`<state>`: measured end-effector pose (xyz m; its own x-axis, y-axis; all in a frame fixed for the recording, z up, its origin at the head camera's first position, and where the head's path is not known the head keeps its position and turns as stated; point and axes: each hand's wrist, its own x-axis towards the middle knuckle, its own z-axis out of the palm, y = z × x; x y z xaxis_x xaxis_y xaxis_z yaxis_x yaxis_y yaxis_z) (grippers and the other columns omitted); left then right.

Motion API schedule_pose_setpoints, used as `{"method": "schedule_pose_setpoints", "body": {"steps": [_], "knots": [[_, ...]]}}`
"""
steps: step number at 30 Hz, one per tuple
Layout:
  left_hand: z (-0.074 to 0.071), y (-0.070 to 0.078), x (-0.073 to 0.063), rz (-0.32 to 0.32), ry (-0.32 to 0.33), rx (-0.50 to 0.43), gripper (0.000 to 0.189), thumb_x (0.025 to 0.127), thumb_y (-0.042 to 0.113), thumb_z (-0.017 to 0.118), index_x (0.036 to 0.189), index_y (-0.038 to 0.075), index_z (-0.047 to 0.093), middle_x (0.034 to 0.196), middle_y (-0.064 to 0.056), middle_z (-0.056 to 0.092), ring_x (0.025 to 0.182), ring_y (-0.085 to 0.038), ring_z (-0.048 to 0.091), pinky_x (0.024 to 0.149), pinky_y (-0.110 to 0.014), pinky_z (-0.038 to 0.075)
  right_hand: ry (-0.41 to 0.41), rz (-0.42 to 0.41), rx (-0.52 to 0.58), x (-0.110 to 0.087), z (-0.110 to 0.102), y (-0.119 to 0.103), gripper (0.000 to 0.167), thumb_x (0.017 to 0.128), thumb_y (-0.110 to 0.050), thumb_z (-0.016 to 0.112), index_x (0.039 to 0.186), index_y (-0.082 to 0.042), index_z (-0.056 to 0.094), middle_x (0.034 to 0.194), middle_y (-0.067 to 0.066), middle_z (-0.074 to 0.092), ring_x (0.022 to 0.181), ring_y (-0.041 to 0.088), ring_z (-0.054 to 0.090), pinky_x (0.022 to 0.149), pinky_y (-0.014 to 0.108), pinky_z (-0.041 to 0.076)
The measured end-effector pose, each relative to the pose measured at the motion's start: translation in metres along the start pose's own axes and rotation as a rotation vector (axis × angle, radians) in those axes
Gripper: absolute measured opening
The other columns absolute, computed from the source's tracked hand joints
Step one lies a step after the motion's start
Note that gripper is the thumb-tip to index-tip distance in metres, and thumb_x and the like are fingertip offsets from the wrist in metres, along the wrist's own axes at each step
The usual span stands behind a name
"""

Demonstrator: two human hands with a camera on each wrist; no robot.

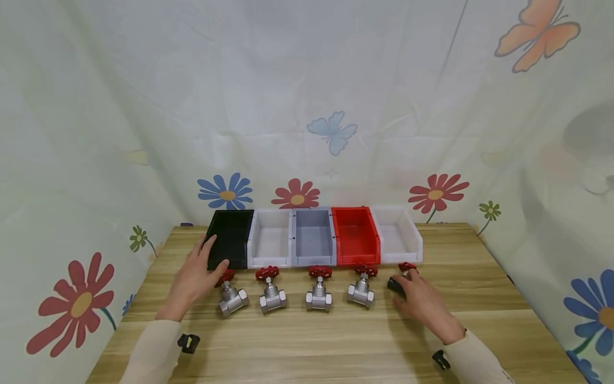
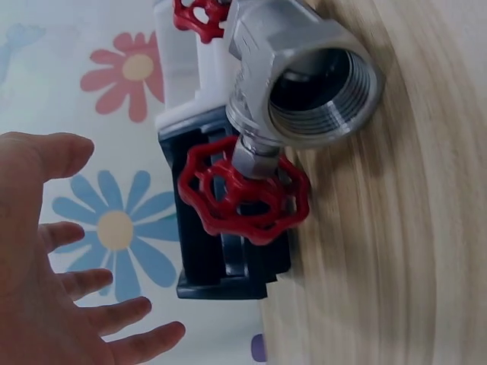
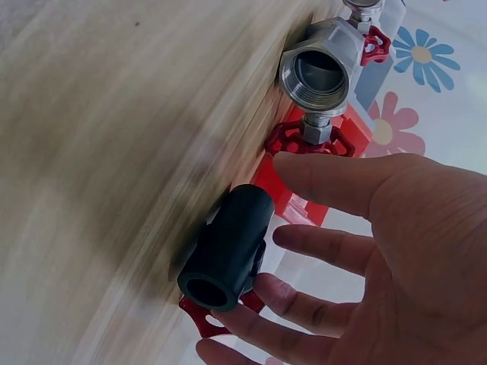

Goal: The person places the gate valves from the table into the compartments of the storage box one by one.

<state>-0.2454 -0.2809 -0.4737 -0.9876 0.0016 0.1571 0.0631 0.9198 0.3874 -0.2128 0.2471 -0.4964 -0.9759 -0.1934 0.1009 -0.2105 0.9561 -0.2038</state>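
Note:
Fingers spread, my left hand [image 1: 193, 272] hovers at the front left corner of the black bin [image 1: 227, 261]. Just beside it stands the leftmost metal gate valve [image 1: 233, 300], its red handwheel [image 2: 243, 190] towards the bin. My right hand [image 1: 424, 301] is at the rightmost valve, which has a black body [image 3: 228, 247] and a red handwheel [image 1: 406, 266]. In the right wrist view its fingers are loosely spread, fingertips right at the black body, with the thumb apart from it. Part of this valve is hidden behind the hand.
More metal valves with red wheels stand in the row, including one [image 1: 361, 293] before the red bin [image 1: 358, 260]. A white bin [image 1: 271, 262], a grey bin [image 1: 314, 261] and another white bin [image 1: 405, 256] stand in line along the back of the wooden table [image 1: 297, 346]. Behind hangs a flowered curtain [image 1: 268, 106].

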Motion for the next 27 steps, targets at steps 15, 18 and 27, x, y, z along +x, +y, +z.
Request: {"method": "schedule_pose_setpoints", "body": {"steps": [15, 18, 27], "knots": [[0.002, -0.016, 0.007, -0.048, -0.011, -0.056, 0.079, 0.098, 0.046, 0.052, 0.158, 0.01, 0.014, 0.16, -0.028, 0.015, 0.139, -0.054, 0.029, 0.103, -0.071, 0.032, -0.058, 0.047, -0.013, 0.004, 0.001, 0.006, 0.052, 0.082, -0.028, 0.077, 0.129, -0.014, 0.062, 0.111, 0.022, 0.064, 0.089, 0.034, 0.065, 0.063, 0.047, 0.051], [0.004, -0.021, 0.011, -0.048, -0.012, -0.079, 0.077, 0.098, 0.04, 0.054, 0.157, 0.009, 0.015, 0.159, -0.028, 0.016, 0.138, -0.054, 0.031, 0.105, -0.069, 0.032, -0.064, 0.042, -0.015, 0.005, 0.001, 0.007, 0.053, 0.082, -0.027, 0.076, 0.13, -0.014, 0.062, 0.109, 0.02, 0.067, 0.087, 0.032, 0.066, 0.061, 0.045, 0.049], [0.016, -0.042, 0.019, -0.037, -0.002, -0.176, 0.072, 0.099, 0.025, 0.055, 0.154, -0.002, 0.018, 0.155, -0.034, 0.024, 0.139, -0.052, 0.03, 0.11, -0.065, 0.028, -0.072, 0.034, -0.033, 0.009, 0.002, 0.009, 0.052, 0.081, -0.026, 0.077, 0.128, -0.012, 0.062, 0.107, 0.017, 0.07, 0.086, 0.031, 0.067, 0.059, 0.044, 0.05]]}}
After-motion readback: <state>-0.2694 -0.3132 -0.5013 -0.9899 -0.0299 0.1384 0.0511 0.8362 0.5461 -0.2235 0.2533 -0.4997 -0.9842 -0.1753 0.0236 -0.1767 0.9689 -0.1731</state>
